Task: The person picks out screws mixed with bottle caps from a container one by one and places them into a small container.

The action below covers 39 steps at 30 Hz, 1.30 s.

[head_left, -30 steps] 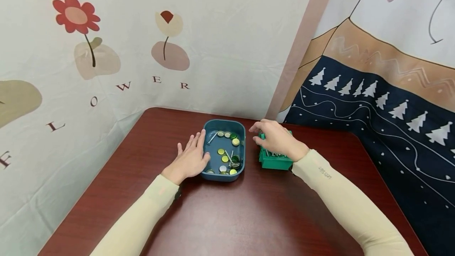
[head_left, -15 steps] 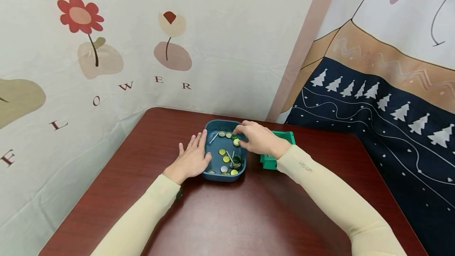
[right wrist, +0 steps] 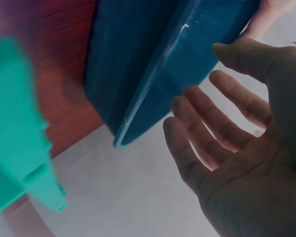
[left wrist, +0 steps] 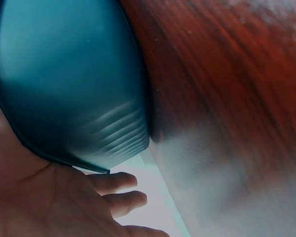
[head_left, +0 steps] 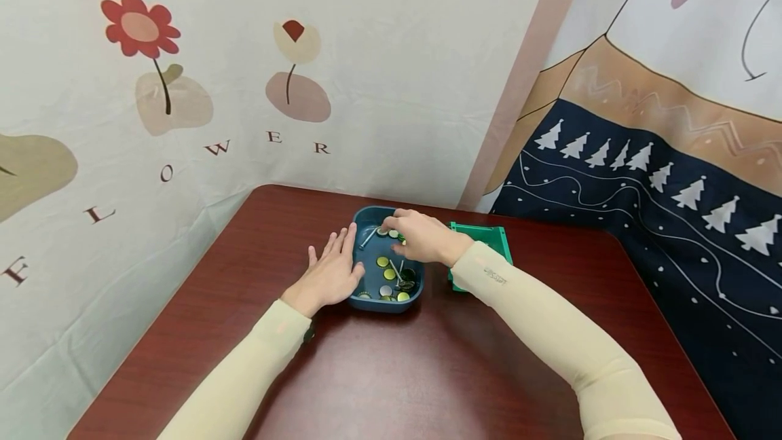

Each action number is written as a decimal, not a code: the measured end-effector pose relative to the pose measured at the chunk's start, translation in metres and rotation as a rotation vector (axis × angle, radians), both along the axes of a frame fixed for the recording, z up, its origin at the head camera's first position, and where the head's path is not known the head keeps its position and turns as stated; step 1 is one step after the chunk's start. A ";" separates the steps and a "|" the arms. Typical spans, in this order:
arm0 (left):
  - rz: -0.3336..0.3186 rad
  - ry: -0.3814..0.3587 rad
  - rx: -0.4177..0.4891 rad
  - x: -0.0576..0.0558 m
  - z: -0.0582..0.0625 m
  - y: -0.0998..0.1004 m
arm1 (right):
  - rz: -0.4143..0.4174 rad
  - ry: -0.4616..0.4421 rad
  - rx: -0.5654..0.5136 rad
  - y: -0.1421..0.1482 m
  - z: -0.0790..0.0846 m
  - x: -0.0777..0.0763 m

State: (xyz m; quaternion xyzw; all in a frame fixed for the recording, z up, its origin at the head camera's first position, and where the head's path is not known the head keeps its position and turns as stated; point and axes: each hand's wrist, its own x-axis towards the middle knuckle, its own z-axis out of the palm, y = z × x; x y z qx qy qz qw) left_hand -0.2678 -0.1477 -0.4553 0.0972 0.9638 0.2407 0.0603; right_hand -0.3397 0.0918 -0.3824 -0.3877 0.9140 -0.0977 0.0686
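Note:
A blue tray (head_left: pixel 366 303) stands on the table, holding several bottle caps (head_left: pixel 382 261) and a few screws (head_left: pixel 368 238). My left hand (head_left: pixel 326 276) rests with outstretched fingers along the tray's left rim; the left wrist view shows the palm against its wall (left wrist: pixel 69 64). Over the tray's far part reaches my right hand (head_left: pixel 424 236), its fingertips near the screw and caps at the upper left. In the right wrist view this right hand (right wrist: pixel 237 133) has loosely bent fingers, apart from one another, with nothing between them.
Just right of the tray stands a green box (head_left: pixel 489 233), partly covered by the right forearm. The dark red wooden table (head_left: pixel 366 372) ends at a pale printed curtain (head_left: pixel 391 87) behind and a navy patterned cloth (head_left: pixel 611 182) on the right.
My right hand has moved left from above the green box to over the blue tray. The left hand stays at the tray's rim.

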 end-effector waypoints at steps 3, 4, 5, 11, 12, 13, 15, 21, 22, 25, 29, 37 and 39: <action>-0.001 -0.002 -0.001 0.000 -0.001 0.000 | 0.016 0.005 0.008 -0.008 -0.001 -0.002; -0.001 -0.002 -0.002 0.000 -0.001 0.000 | 0.020 0.005 0.011 -0.011 -0.001 -0.003; -0.002 -0.002 -0.002 0.000 -0.001 0.000 | 0.023 0.008 0.016 -0.013 -0.002 -0.003; -0.004 -0.004 0.002 -0.001 -0.003 -0.001 | 0.044 0.022 0.043 -0.026 -0.008 -0.010; -0.005 -0.005 0.004 -0.002 -0.003 -0.001 | 0.047 0.022 0.047 -0.028 -0.009 -0.011; -0.005 -0.006 0.004 -0.002 -0.004 -0.001 | 0.048 0.019 0.051 -0.030 -0.010 -0.013; -0.007 -0.008 0.006 -0.002 -0.004 -0.001 | 0.049 0.012 0.061 -0.034 -0.012 -0.015; -0.011 -0.017 0.013 -0.003 -0.004 -0.001 | 0.066 0.010 0.103 -0.046 -0.032 -0.036; -0.012 -0.019 0.014 -0.003 -0.004 -0.002 | 0.065 0.007 0.114 -0.049 -0.037 -0.040; -0.016 -0.024 0.018 -0.003 -0.004 -0.002 | 0.067 0.016 0.155 -0.055 -0.059 -0.058; -0.020 -0.029 0.019 -0.003 -0.003 -0.003 | 0.068 0.003 0.231 -0.063 -0.072 -0.068; -0.026 -0.033 0.023 -0.004 -0.003 -0.003 | 0.095 0.028 0.323 -0.073 -0.084 -0.074; -0.026 -0.033 0.027 -0.004 -0.002 -0.003 | 0.095 0.027 0.334 -0.073 -0.083 -0.073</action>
